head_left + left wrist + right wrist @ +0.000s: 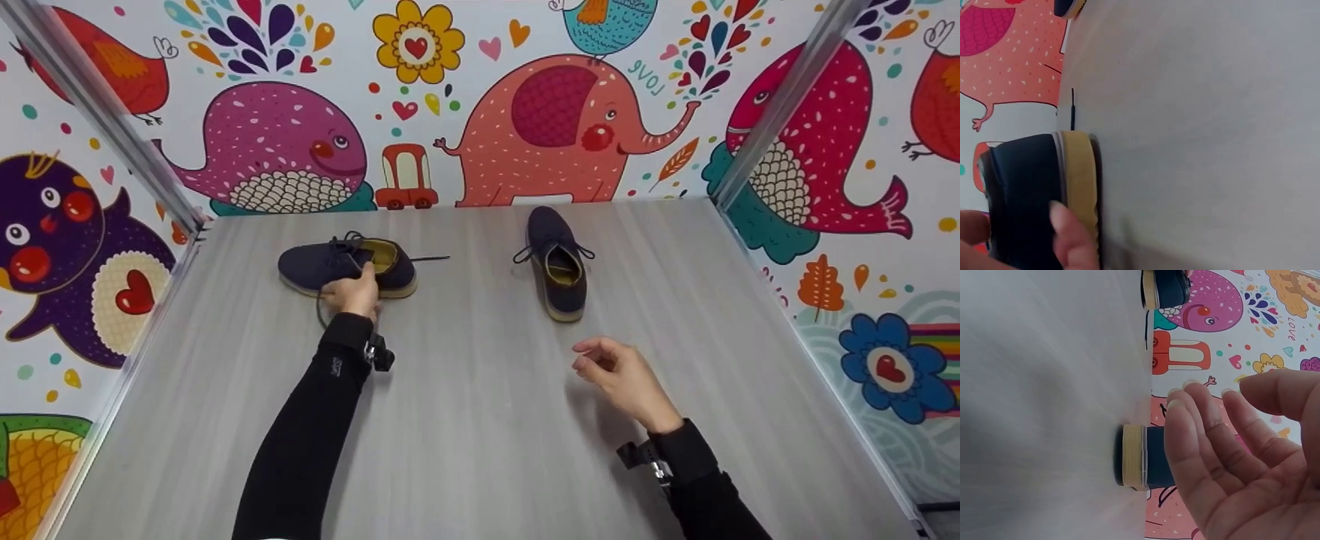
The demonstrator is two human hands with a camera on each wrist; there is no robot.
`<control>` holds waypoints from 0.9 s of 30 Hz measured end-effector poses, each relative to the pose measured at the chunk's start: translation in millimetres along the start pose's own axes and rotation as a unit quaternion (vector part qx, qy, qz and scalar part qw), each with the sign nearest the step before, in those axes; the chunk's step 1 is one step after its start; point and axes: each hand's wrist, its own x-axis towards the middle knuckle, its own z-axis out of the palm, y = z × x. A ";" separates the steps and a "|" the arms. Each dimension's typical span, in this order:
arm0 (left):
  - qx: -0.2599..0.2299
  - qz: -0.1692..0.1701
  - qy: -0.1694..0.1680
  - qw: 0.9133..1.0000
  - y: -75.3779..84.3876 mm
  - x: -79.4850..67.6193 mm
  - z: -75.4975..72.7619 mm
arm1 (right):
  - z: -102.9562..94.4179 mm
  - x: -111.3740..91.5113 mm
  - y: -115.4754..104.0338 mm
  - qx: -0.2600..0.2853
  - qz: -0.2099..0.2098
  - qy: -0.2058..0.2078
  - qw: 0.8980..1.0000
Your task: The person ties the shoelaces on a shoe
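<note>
A navy lace-up shoe (307, 264) with a tan sole lies sideways at the left, toe pointing left. My left hand (354, 296) holds its near side, one digit at the collar. In the left wrist view, another digit lies against the outer wall of the same shoe (1027, 169). One loose lace (431, 259) stretches right from behind the heel; another curves beside my left hand. The matching shoe (551, 232) stands at right of centre, toe away from me, lace tied in a bow. Below its heel hovers my right hand (622, 379), fingers loosely bent, holding nothing.
Both shoes stand on a grey wood-grain surface (465, 420). Walls printed with cartoon animals (555, 142) close off the back and both sides. Metal posts (780, 112) rise at the two back corners.
</note>
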 end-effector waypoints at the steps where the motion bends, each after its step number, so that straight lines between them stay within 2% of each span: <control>1: -0.017 -0.005 0.008 1.000 1.0 0.7 0.5 | 0.6 0.2 0.3 0.001 -0.002 -0.004 1.000; 4: -0.035 -0.007 0.029 0.999 3.8 3.4 0.3 | 1.7 0.4 1.7 -0.007 -0.006 -0.011 1.000; 7: -0.015 -0.005 0.032 0.999 6.7 5.4 0.1 | 1.5 0.1 3.6 -0.011 -0.006 -0.011 1.000; 11: 0.073 0.003 0.028 0.997 9.9 10.0 2.1 | 1.4 0.3 4.6 -0.007 0.002 -0.011 1.000; 15: 0.130 0.015 0.014 0.991 9.2 16.3 1.8 | 2.5 0.8 2.8 0.000 0.004 -0.013 1.000; 18: 0.110 0.024 0.001 0.994 4.1 21.0 -0.4 | 4.2 0.4 1.6 0.001 0.003 -0.010 1.000; 22: 0.073 0.061 0.000 0.995 -6.2 22.1 -5.2 | 8.8 1.0 -1.6 0.005 0.002 -0.016 1.000; 24: 0.058 0.087 -0.008 0.994 -9.8 17.5 -7.0 | 11.5 3.0 -4.5 0.007 -0.003 -0.019 1.000; 27: 0.048 0.131 -0.034 0.990 -10.8 3.1 -6.6 | 15.9 8.2 -12.3 0.011 -0.016 -0.022 1.000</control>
